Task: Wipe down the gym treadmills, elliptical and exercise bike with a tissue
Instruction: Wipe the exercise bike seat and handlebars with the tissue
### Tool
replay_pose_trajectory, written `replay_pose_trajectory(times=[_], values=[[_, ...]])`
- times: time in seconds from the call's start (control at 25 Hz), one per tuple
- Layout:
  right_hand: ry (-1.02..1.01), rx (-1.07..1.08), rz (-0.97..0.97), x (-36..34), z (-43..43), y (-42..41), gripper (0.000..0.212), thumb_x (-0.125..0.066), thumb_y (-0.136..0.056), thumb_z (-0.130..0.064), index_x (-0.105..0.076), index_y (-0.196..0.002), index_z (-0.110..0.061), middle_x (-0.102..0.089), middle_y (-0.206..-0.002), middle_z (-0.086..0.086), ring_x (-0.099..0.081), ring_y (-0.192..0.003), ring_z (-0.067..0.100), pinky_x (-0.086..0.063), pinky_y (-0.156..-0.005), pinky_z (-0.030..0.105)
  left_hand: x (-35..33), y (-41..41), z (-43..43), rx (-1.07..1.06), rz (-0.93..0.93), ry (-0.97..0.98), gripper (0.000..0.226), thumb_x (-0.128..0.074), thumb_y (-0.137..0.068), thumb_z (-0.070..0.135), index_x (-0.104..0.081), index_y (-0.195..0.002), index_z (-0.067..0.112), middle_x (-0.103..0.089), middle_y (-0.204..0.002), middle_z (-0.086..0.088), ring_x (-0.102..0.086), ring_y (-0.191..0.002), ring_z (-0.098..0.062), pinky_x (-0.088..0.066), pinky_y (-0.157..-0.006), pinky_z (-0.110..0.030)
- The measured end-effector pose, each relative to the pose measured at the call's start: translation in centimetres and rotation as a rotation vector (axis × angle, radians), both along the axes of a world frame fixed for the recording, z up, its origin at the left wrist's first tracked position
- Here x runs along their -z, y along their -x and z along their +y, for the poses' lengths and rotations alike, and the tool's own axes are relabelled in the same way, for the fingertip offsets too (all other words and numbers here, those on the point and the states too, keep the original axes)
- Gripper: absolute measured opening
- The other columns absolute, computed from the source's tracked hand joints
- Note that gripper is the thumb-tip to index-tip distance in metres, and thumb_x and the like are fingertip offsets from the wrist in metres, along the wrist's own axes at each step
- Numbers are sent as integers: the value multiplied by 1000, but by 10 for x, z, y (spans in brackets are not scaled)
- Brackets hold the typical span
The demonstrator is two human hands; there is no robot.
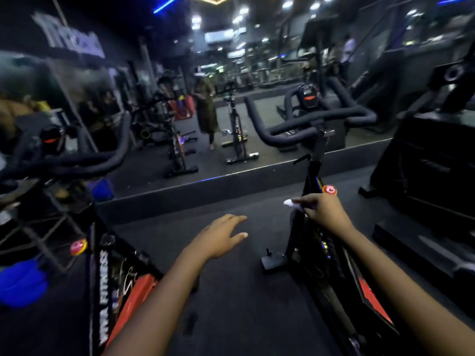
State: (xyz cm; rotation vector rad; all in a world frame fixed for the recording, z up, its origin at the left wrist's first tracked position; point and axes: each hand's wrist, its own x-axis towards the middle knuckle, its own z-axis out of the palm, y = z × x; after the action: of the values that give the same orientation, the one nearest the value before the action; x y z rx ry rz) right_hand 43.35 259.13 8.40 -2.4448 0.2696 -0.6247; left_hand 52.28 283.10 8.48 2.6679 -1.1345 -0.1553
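A black exercise bike (314,173) with padded handlebars and a red knob stands to my right of centre. My right hand (321,210) grips a white tissue (291,203) against the bike's upright frame, just below the red knob. My left hand (221,236) hovers over the dark floor between the two bikes with its fingers spread and relaxed, holding nothing. A second black and red exercise bike (102,255) stands at my left.
A wall mirror (205,111) runs across the front above a low dark ledge, reflecting bikes and a standing person. A large black machine (431,176) stands at the right. Blue objects (21,283) lie at the lower left. Dark floor lies between the bikes.
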Motion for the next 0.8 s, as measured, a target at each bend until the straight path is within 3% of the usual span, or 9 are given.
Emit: replay_pose_trajectory(times=[0.16,0.32,0.48,0.6,0.8], values=[[-10,197,-78,-21,-22,-46,28,-61,-82,-2,-73,-104,-16,-71,-103,10,-65,-101,23,-39,-74,22,-16,-78,-39,166,-30,64,53,-48,-98,37,-33,-146,23,-38,-147,0,-36,-135,-16,-29,-111,-29],[-88,320,-184,-29,-42,-80,27,-62,-81,-3,-74,-101,-15,-72,-101,7,-63,-93,8,-36,-68,2,-42,-154,-92,302,-168,107,55,-49,-97,37,-30,-147,25,-34,-149,0,-30,-138,-17,-25,-114,-40],[-111,567,-320,-30,-64,-143,30,-57,-81,1,-73,-103,-12,-71,-101,11,-66,-98,21,-42,-77,17,-65,-241,-148,396,-430,128,60,-47,-97,38,-22,-150,25,-24,-155,1,-13,-146,-17,-12,-118,-46],[-119,708,-375,-40,-86,-197,31,-56,-82,4,-72,-105,-9,-70,-103,12,-65,-101,22,-34,-75,6,-73,-292,-184,466,-555,84,62,-43,-98,41,-15,-151,26,-16,-158,5,-3,-147,-16,-5,-117,-45],[21,760,-424,-58,-118,-262,28,-61,-83,-2,-73,-104,-15,-70,-106,1,-63,-103,14,-38,-87,10,-57,-365,-239,629,-675,-5,65,-21,-94,59,-15,-152,30,-11,-160,2,2,-148,-22,1,-116,-51]])
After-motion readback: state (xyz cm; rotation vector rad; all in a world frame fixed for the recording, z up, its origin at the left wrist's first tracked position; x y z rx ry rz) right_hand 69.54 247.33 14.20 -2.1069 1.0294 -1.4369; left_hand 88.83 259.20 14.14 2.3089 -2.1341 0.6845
